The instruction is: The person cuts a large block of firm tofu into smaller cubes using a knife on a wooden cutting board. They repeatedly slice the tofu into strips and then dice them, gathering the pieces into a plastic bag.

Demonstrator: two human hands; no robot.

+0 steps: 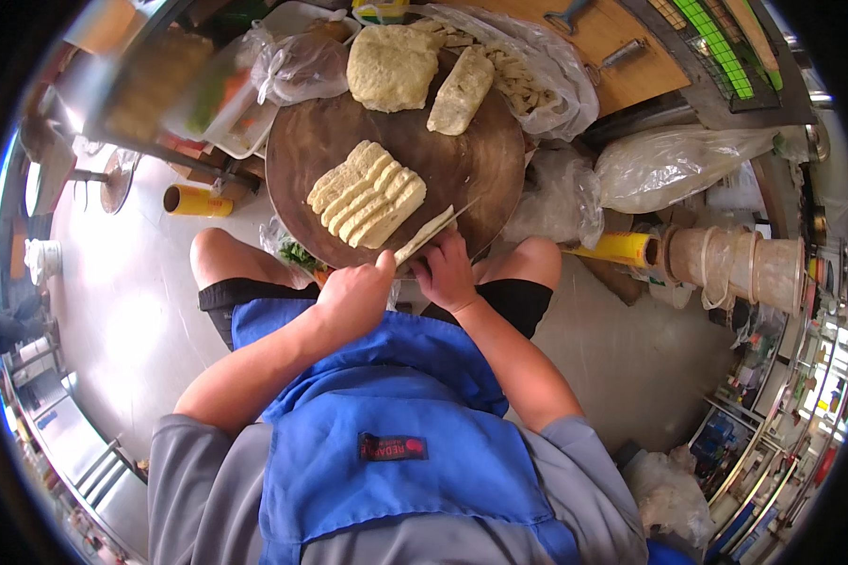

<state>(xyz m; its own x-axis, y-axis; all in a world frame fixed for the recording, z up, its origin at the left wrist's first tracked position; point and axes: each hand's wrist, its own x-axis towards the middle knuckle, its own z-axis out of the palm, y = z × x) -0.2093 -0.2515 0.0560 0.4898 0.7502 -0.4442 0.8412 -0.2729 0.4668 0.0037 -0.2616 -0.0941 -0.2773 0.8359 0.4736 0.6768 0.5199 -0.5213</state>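
My left hand (357,293) is closed around the handle end of a narrow knife (468,205) at the near edge of a round wooden chopping block (290,159). Its blade slants up to the right. Along the blade lies a thin pale slice (424,234) of spongy food. The fingers of my right hand (449,268) are bent against the lower side of the slice and blade; their exact hold is partly hidden. Just beyond, several leaning slices (367,194) of the pale yellow food overlap in a row. Farther back sit a large uncut piece (394,68) and a smaller block (463,92).
A clear plastic bag (572,78) of cut strips lies against the block's far right. At far left are a knotted plastic bag (300,67) and a white tray (237,134). Yellow tubes (198,201) and stacked tubs (742,268) stand to the sides. A peeler (572,14) rests on a wooden board (650,74).
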